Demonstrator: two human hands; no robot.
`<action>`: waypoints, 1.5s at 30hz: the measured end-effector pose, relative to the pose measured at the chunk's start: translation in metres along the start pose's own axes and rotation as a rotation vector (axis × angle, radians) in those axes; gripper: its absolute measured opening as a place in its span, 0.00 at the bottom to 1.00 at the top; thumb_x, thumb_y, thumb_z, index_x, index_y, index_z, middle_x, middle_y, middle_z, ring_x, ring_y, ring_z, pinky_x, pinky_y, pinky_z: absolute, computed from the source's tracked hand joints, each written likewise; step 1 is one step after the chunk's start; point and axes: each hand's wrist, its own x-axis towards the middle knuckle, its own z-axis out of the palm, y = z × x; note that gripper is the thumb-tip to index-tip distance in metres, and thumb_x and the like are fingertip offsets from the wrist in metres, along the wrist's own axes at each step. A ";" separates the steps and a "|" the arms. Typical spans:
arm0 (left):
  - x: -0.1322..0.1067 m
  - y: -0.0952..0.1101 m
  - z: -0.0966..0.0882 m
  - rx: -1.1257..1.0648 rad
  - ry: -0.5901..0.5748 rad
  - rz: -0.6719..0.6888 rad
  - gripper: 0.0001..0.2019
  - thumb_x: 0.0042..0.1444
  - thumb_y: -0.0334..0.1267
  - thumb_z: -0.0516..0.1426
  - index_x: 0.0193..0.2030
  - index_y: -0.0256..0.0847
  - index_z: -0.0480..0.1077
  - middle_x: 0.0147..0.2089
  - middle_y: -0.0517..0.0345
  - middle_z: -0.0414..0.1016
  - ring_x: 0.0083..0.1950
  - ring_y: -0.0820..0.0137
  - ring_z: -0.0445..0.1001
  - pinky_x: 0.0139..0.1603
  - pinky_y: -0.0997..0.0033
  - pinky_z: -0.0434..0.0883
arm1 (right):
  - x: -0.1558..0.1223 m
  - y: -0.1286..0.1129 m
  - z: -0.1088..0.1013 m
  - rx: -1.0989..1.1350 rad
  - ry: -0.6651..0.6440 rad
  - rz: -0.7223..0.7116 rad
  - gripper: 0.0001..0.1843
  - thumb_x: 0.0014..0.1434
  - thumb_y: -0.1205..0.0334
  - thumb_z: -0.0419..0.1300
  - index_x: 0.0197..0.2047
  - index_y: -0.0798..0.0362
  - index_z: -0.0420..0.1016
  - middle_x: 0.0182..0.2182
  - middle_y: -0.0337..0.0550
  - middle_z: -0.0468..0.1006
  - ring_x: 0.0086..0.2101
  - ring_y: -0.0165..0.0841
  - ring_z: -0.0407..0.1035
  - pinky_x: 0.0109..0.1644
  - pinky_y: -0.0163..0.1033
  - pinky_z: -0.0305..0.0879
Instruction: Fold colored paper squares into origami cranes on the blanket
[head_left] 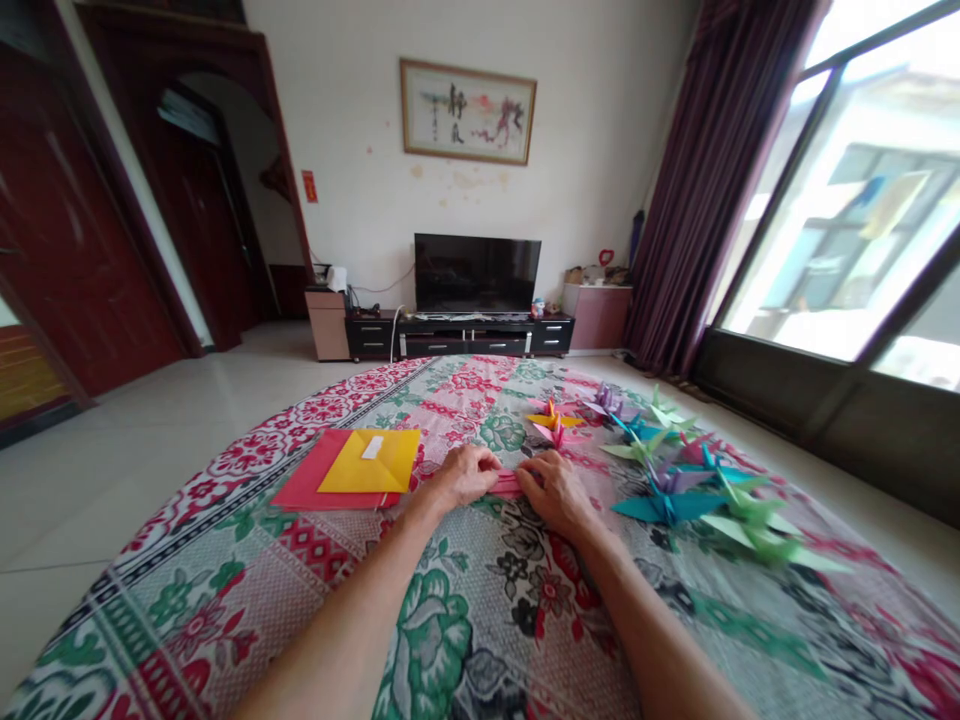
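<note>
Between my two hands a small piece of folded pink paper [508, 484] lies on the patterned tablecloth. My left hand [469, 476] is closed, its fingertips pinching the paper's left end. At the right end my right hand [553, 488] grips the same paper with bent fingers. Just beyond my right hand stands a pink paper crane [556, 432], with a yellow paper crane [553, 415] behind it. The fingers hide both ends of the folded piece, so its full shape cannot be seen.
Left of my hands, a yellow paper packet [394, 462] with a white label lies on red paper sheets [300, 476]. Several folded cranes, including a blue crane [667, 502] and a green crane [765, 530], spread across the right side. The round table's tablecloth [300, 610] is floral.
</note>
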 end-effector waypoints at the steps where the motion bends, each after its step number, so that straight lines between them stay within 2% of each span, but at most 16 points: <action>1: 0.001 -0.001 0.002 0.042 0.030 0.008 0.10 0.47 0.34 0.54 0.35 0.38 0.75 0.32 0.57 0.76 0.34 0.71 0.72 0.36 0.75 0.68 | 0.000 -0.001 0.000 -0.006 -0.001 0.004 0.11 0.56 0.59 0.54 0.32 0.51 0.76 0.32 0.44 0.73 0.36 0.32 0.66 0.42 0.36 0.59; 5: 0.001 -0.007 0.007 0.229 0.144 0.086 0.12 0.50 0.31 0.53 0.38 0.38 0.75 0.39 0.51 0.74 0.41 0.68 0.72 0.46 0.71 0.67 | 0.001 -0.003 0.000 -0.005 -0.007 0.042 0.06 0.51 0.62 0.56 0.29 0.52 0.74 0.32 0.44 0.72 0.36 0.33 0.67 0.41 0.36 0.60; 8: -0.001 -0.007 0.006 0.286 0.122 0.158 0.11 0.50 0.32 0.53 0.37 0.39 0.76 0.40 0.51 0.73 0.43 0.68 0.71 0.47 0.72 0.67 | 0.002 -0.002 0.000 0.026 -0.005 0.063 0.04 0.50 0.63 0.57 0.27 0.53 0.72 0.31 0.43 0.73 0.34 0.33 0.67 0.40 0.36 0.60; 12: -0.002 -0.003 0.001 0.240 0.099 0.151 0.10 0.50 0.32 0.53 0.34 0.39 0.76 0.37 0.52 0.73 0.41 0.68 0.71 0.45 0.72 0.67 | 0.003 -0.001 0.000 0.151 0.007 0.030 0.04 0.51 0.64 0.54 0.29 0.53 0.70 0.28 0.40 0.73 0.31 0.31 0.67 0.37 0.34 0.61; 15: -0.001 0.001 -0.001 0.149 0.160 0.139 0.09 0.49 0.29 0.53 0.34 0.38 0.74 0.35 0.55 0.73 0.37 0.71 0.71 0.41 0.75 0.67 | 0.003 0.000 -0.001 0.243 0.067 0.005 0.04 0.53 0.64 0.53 0.31 0.53 0.69 0.29 0.40 0.73 0.31 0.31 0.67 0.37 0.34 0.62; 20: -0.003 0.009 -0.002 0.126 0.273 0.283 0.08 0.52 0.28 0.51 0.33 0.39 0.72 0.33 0.57 0.72 0.37 0.72 0.70 0.40 0.76 0.66 | 0.006 0.000 0.001 0.277 0.162 -0.074 0.07 0.53 0.67 0.54 0.37 0.53 0.70 0.33 0.42 0.74 0.35 0.32 0.68 0.42 0.36 0.63; 22: -0.005 0.012 -0.003 0.170 0.286 0.349 0.09 0.53 0.28 0.51 0.33 0.40 0.72 0.34 0.57 0.71 0.39 0.71 0.69 0.43 0.75 0.66 | 0.006 0.001 0.001 0.255 0.166 -0.124 0.07 0.53 0.69 0.53 0.35 0.52 0.71 0.33 0.42 0.74 0.36 0.32 0.68 0.43 0.36 0.62; 26: -0.010 0.013 -0.003 0.283 0.209 0.411 0.09 0.50 0.28 0.52 0.32 0.41 0.72 0.33 0.57 0.70 0.40 0.69 0.68 0.43 0.73 0.66 | 0.003 0.002 0.000 0.183 0.115 -0.152 0.09 0.49 0.73 0.52 0.30 0.52 0.70 0.30 0.41 0.71 0.34 0.32 0.66 0.41 0.36 0.61; 32: -0.011 0.010 0.000 0.354 0.013 0.399 0.09 0.47 0.28 0.52 0.30 0.42 0.73 0.30 0.57 0.68 0.35 0.70 0.67 0.38 0.73 0.66 | -0.004 -0.002 -0.008 0.144 -0.063 -0.150 0.10 0.43 0.75 0.53 0.28 0.53 0.72 0.28 0.40 0.71 0.31 0.30 0.65 0.38 0.34 0.60; 35: -0.011 0.009 0.001 0.343 0.010 0.389 0.10 0.46 0.28 0.52 0.30 0.42 0.74 0.30 0.57 0.68 0.35 0.70 0.68 0.37 0.73 0.66 | -0.005 -0.003 -0.013 0.168 -0.096 -0.162 0.10 0.43 0.74 0.54 0.28 0.54 0.73 0.29 0.40 0.71 0.32 0.30 0.65 0.39 0.34 0.60; 40: -0.009 0.008 0.002 0.284 0.022 0.351 0.09 0.47 0.30 0.53 0.29 0.42 0.75 0.29 0.58 0.69 0.33 0.71 0.68 0.37 0.74 0.66 | -0.005 -0.001 -0.014 0.218 -0.113 -0.145 0.06 0.49 0.69 0.56 0.28 0.53 0.74 0.31 0.41 0.72 0.33 0.29 0.66 0.39 0.33 0.61; 45: -0.005 0.003 0.005 0.244 0.026 0.298 0.09 0.49 0.33 0.53 0.24 0.40 0.74 0.28 0.58 0.69 0.32 0.72 0.68 0.35 0.75 0.65 | -0.001 -0.001 -0.015 0.212 -0.118 -0.108 0.09 0.53 0.64 0.55 0.26 0.54 0.74 0.30 0.43 0.73 0.33 0.30 0.66 0.38 0.33 0.61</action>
